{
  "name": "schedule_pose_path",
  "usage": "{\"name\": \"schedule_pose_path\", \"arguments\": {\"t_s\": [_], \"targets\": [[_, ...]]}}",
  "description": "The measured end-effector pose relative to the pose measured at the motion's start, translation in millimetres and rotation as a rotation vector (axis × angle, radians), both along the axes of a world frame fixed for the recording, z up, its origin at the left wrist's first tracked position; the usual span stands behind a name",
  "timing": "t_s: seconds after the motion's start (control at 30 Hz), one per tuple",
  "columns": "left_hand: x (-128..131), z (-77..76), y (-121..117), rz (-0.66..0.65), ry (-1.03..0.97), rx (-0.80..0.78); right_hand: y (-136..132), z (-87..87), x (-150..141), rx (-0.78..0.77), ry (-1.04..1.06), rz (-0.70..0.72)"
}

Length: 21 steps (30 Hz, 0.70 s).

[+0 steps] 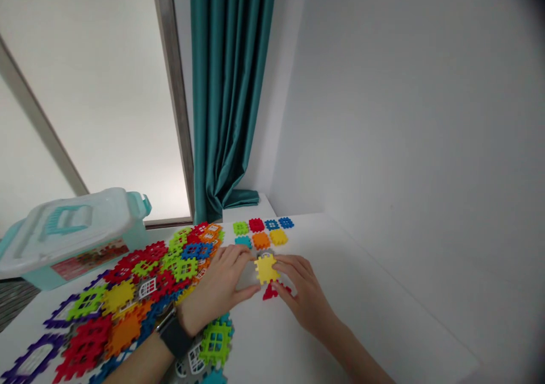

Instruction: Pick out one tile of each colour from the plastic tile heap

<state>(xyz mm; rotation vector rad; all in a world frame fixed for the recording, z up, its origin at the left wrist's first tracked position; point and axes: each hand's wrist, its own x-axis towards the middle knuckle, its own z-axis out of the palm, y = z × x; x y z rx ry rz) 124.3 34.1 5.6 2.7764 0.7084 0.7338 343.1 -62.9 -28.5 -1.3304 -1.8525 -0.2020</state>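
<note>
Black wrist strap [174, 337] sits nearest on the left arm. Left of the grip lies a heap of plastic waffle tiles [117, 296]. I see the left hand [217, 287] and right hand [304, 299] closed on a yellow tile [266, 268] from either side. Behind it, a gray tile [264, 253] is mostly hidden, and I can't tell whether they're joined. Under the right fingers [289, 267], a red piece [269, 292] is partly covered. Small tiles [261, 240] lie in rows beyond the grip.

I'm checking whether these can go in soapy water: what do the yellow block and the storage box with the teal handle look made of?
The yellow interlocking block looks like moulded plastic: even colour, a soft sheen and crisp notched edges. The storage box also looks like plastic, with a smooth, faintly glossy pale lid and teal moulded handle. The exact plastic type can't be told from the look.
</note>
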Motion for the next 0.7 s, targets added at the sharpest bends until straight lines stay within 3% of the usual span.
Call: {"name": "schedule_pose_path", "arguments": {"t_s": [0.13,0.37,0.7], "targets": [[2,0.7,2,-0.014,0.153,-0.029,13,-11.6,31,-0.057,0.087,-0.005],[-2,-14.2,11,-0.095,0.288,-0.071,53,-29.9,83,-0.173,0.297,-0.056],[-2,-13.2,19,-0.11,0.308,-0.138,102,-41.2,111,-0.3,0.317,-0.059]]}}
